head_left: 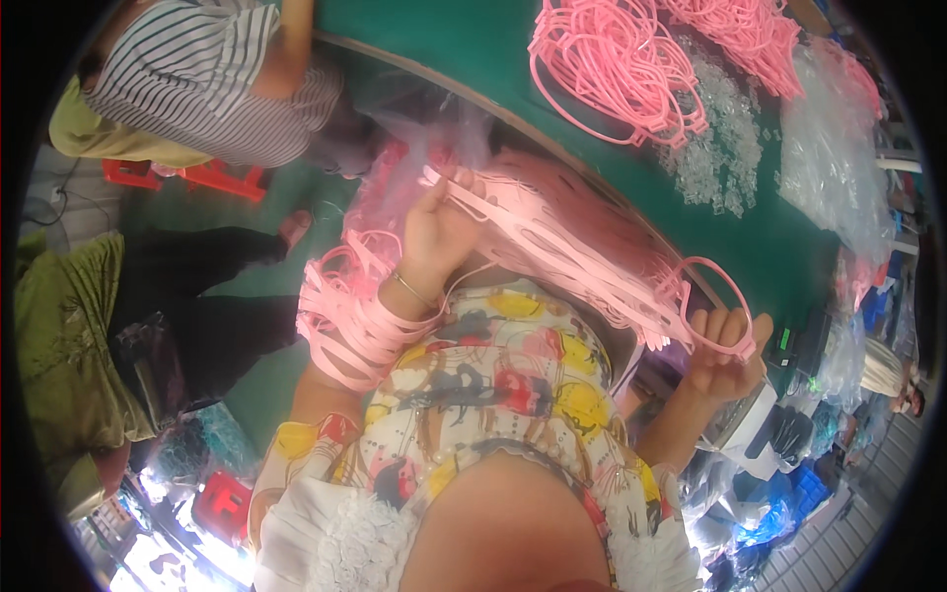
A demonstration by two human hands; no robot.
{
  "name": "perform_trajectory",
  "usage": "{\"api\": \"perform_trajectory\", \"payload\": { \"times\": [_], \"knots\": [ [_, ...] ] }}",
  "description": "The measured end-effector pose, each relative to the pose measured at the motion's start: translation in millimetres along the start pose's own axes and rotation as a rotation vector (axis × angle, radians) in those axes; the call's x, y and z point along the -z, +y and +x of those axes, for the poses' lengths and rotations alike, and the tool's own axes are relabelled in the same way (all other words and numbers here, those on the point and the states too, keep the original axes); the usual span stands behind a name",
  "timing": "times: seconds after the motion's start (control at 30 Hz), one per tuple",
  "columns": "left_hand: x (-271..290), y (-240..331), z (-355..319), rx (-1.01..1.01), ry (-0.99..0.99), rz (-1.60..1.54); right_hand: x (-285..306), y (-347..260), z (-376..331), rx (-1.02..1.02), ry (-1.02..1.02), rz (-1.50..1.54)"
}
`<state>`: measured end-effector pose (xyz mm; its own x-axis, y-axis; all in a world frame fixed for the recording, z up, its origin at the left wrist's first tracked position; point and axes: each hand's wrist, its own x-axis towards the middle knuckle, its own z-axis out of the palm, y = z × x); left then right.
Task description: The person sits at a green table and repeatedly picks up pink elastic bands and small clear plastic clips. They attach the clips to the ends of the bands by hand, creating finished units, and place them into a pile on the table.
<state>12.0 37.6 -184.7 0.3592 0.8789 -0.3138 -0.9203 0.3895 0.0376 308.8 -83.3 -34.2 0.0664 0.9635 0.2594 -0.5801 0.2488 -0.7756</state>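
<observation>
My left hand point(439, 232) is closed round the end of a bundle of flat pink straps point(562, 247), which stretches to the right across my lap. More pink straps point(340, 316) hang looped over my left forearm, below a thin bracelet. At the right, my right hand point(725, 360) has its fingers curled on a single pink strap loop point(730, 281), which arches up beside the bundle's right end. A small fitting shows on that loop near the fingertips. The far ends of the bundle are tangled and blurred.
On the green table point(473, 49) lie heaps of pink straps point(617, 69), small transparent plastic pieces point(720, 138) and a transparent plastic bag point(834, 158). A person in a striped shirt point(197, 74) sits at the far left; another in green point(74, 345) is nearer. Red stools point(222, 178) stand behind.
</observation>
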Motion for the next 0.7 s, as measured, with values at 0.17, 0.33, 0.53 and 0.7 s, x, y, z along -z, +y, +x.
{"api": "perform_trajectory", "payload": {
  "times": [0.17, 0.33, 0.53, 0.7],
  "knots": [
    [-26, 6, 1, 0.073, -0.166, 0.336, -22, 26, 11, 0.030, -0.069, -0.103],
    [-67, -32, -11, 0.473, -0.148, 0.492, -40, 59, 19, 0.012, -0.171, 0.121],
    [-90, -40, -23, 0.362, -0.049, 0.589, -1, 66, -2, -0.223, -0.104, -0.002],
    [-105, -47, -32, 0.204, -0.106, 0.962, 7, 50, -4, 0.041, 0.050, -0.902]
  ]
}}
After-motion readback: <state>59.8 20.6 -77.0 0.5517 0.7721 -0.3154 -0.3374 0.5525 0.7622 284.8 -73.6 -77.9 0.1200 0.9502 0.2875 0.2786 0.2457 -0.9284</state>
